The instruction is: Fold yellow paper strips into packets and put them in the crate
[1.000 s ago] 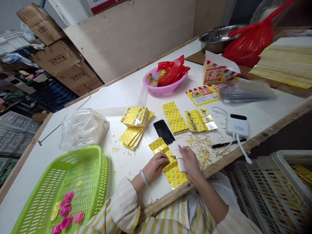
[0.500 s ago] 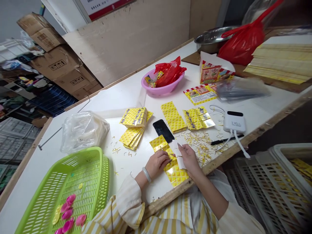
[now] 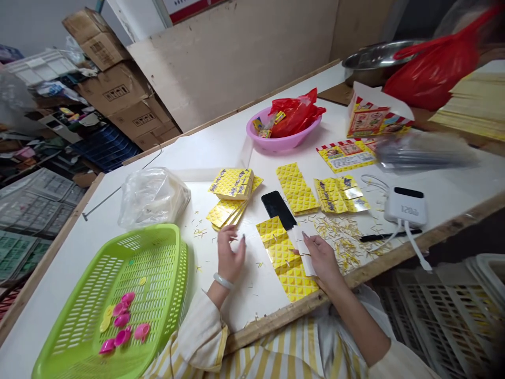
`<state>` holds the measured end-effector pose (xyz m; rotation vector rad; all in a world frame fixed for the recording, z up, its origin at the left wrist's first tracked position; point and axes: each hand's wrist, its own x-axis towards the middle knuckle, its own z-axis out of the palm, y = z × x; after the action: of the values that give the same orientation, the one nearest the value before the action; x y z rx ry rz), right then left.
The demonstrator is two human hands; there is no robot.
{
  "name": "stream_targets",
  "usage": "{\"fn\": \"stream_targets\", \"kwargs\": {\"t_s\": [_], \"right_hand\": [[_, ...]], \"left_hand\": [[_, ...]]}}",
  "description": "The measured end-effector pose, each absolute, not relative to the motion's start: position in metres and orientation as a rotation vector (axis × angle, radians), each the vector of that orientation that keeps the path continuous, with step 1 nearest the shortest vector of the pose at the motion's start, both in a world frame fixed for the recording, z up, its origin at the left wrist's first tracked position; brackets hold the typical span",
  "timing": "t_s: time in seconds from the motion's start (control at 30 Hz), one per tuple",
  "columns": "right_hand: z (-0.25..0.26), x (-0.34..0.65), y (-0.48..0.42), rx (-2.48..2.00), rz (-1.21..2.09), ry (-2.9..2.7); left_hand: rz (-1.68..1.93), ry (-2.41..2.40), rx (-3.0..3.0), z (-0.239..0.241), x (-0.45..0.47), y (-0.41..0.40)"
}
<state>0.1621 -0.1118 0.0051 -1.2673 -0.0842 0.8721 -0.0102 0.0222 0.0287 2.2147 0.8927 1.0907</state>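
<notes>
My right hand (image 3: 321, 258) grips a folded card with its white side (image 3: 303, 251) showing. The card overlaps the right side of a yellow waffle-patterned card sheet (image 3: 284, 260) with cut slits, lying near the table's front edge. To the left, my left hand (image 3: 230, 258) is raised over the white table, thumb apart from the curled fingers and nothing visible between them. Its fingertips are just below a stack of yellow printed cards (image 3: 232, 184) and a fanned pile of yellow cards (image 3: 225, 213). A black phone (image 3: 278, 209) lies beyond the sheet.
A green basket (image 3: 179, 284) with pink and yellow pieces stands left, below a clear plastic bag (image 3: 152, 197). Yellow scraps (image 3: 343, 242), a black pen (image 3: 389, 235) and a white power bank (image 3: 406, 205) lie right. A pink bowl (image 3: 286, 142) is at the back.
My left hand has left the yellow sheet and moved left toward the card piles, its fingers parting. My right hand still holds the folded card. The view has shifted left.
</notes>
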Motion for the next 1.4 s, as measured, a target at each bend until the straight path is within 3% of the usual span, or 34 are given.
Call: {"fn": "stream_targets", "kwargs": {"t_s": [0.23, 0.53, 0.77, 1.4], "right_hand": [[0.011, 0.164, -0.116, -1.372, 0.860, -0.219], [0.026, 0.183, -0.101, -2.104, 0.303, -1.403], [0.034, 0.182, -0.090, -2.451, 0.083, -1.888], [0.046, 0.169, -0.072, -2.499, 0.028, -2.324]], "left_hand": [[0.610, 0.808, 2.550, 0.003, 0.025, 0.002], [0.593, 0.713, 2.458, -0.009, 0.025, -0.005], [0.540, 0.693, 2.451, -0.008, 0.031, -0.003], [0.436, 0.717, 2.461, -0.007, 0.038, 0.002]]}}
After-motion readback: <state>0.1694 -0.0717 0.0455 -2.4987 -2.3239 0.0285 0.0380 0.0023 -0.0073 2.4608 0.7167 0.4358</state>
